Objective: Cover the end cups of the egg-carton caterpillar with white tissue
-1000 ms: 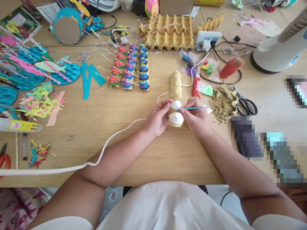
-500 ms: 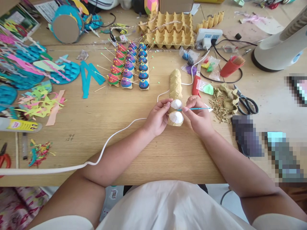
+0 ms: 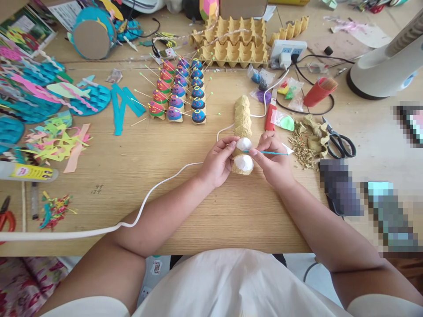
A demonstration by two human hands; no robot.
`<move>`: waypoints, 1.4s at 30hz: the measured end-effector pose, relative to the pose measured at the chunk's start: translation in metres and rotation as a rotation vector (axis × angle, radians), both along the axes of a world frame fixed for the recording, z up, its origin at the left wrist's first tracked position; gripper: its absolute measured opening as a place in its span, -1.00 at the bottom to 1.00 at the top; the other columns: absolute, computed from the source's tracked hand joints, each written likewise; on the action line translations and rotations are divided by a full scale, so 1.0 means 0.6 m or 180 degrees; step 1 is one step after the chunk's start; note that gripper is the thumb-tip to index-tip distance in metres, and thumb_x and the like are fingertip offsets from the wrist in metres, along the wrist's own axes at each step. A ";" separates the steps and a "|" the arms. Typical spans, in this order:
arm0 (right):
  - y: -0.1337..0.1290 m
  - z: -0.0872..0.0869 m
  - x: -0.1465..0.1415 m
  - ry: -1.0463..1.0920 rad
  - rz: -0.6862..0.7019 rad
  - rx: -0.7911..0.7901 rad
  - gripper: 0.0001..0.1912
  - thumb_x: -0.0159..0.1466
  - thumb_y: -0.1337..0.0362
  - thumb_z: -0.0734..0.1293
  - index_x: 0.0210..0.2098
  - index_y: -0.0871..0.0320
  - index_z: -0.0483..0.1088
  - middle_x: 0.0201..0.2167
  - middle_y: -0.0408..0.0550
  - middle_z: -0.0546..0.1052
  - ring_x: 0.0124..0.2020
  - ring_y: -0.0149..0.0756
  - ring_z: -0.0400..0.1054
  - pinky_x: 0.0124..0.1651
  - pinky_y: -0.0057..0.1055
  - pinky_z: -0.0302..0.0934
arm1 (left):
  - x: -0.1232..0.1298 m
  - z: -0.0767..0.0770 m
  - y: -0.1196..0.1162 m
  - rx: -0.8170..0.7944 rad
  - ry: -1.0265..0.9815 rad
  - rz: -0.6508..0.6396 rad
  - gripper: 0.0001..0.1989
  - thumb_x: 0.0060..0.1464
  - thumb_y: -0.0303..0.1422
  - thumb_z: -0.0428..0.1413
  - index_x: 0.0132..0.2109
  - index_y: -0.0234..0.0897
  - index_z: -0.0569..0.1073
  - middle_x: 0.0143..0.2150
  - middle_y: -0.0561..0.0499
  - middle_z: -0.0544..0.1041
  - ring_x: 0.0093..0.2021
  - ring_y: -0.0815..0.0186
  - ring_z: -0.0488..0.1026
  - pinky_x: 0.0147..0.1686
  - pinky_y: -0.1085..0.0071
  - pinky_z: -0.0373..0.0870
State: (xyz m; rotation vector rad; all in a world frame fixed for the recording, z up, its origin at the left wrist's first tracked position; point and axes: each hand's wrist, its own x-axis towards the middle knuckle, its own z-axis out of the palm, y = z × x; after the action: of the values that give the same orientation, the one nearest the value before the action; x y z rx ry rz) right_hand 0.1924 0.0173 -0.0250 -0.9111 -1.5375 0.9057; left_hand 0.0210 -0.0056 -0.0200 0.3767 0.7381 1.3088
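Note:
A short strip of egg carton [image 3: 242, 171], its bumps capped with white clay [image 3: 244, 162], lies before me. My left hand [image 3: 218, 160] grips it from the left, thumb and fingers closed at the upper white cap. Between thumb and fingers, my right hand [image 3: 273, 158] pinches a thin blue stick-like tool [image 3: 272, 152]. Its left tip is at the upper white cap's lower edge. Just beyond stands a bare egg carton strip [image 3: 243, 115]. A white piece [image 3: 288, 149] shows partly behind my right hand; I cannot tell what it is.
Painted carton rows with pins [image 3: 175, 92] stand at centre-left. Egg trays [image 3: 233, 42] and a power strip [image 3: 288, 49] lie behind. To the right are a red-handled cutter [image 3: 271, 115], carton scraps [image 3: 309, 136], scissors [image 3: 340, 140] and a phone [image 3: 341, 187]. A white cable [image 3: 145, 200] crosses my left arm.
The blue tool's angle has shifted slightly, and its outer end sits a little lower. Both hands keep nearly the same place, and the carton strip has barely moved.

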 end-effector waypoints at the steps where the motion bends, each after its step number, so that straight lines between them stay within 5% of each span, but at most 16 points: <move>1: 0.000 0.000 0.000 -0.0012 -0.0012 0.0003 -0.57 0.26 -0.10 0.59 -0.43 0.04 0.45 -0.27 -0.15 0.29 -0.17 -0.25 0.28 0.05 -0.14 0.23 | 0.000 -0.001 0.000 0.0031 -0.0009 -0.0006 -0.90 0.29 -0.47 0.29 -0.20 -0.18 0.66 -0.23 0.12 0.72 -0.26 0.45 0.62 -0.25 0.52 0.47; 13: -0.005 0.013 0.001 -0.0270 -0.0165 0.0222 -0.56 0.28 -0.09 0.57 -0.46 0.04 0.41 -0.29 -0.13 0.29 -0.14 -0.21 0.31 0.06 -0.10 0.28 | 0.001 -0.004 -0.001 0.0043 0.0121 0.0034 -0.93 0.27 -0.46 0.31 -0.20 -0.18 0.65 -0.21 0.12 0.72 -0.24 0.44 0.62 -0.19 0.53 0.51; 42: 0.005 -0.003 0.003 0.0107 0.0011 -0.0316 -0.50 0.18 -0.22 0.60 -0.41 0.03 0.45 -0.23 -0.13 0.35 -0.09 -0.20 0.32 0.16 -0.09 0.28 | -0.003 0.005 0.001 -0.0129 0.0057 -0.0059 -0.96 0.29 -0.38 0.31 -0.19 -0.13 0.62 -0.22 0.15 0.70 -0.24 0.42 0.62 -0.16 0.46 0.48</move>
State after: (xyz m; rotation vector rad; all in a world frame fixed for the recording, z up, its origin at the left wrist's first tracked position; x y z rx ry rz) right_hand 0.1939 0.0203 -0.0267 -0.9594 -1.4766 1.0025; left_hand 0.0191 -0.0048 -0.0169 0.3624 0.7734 1.2725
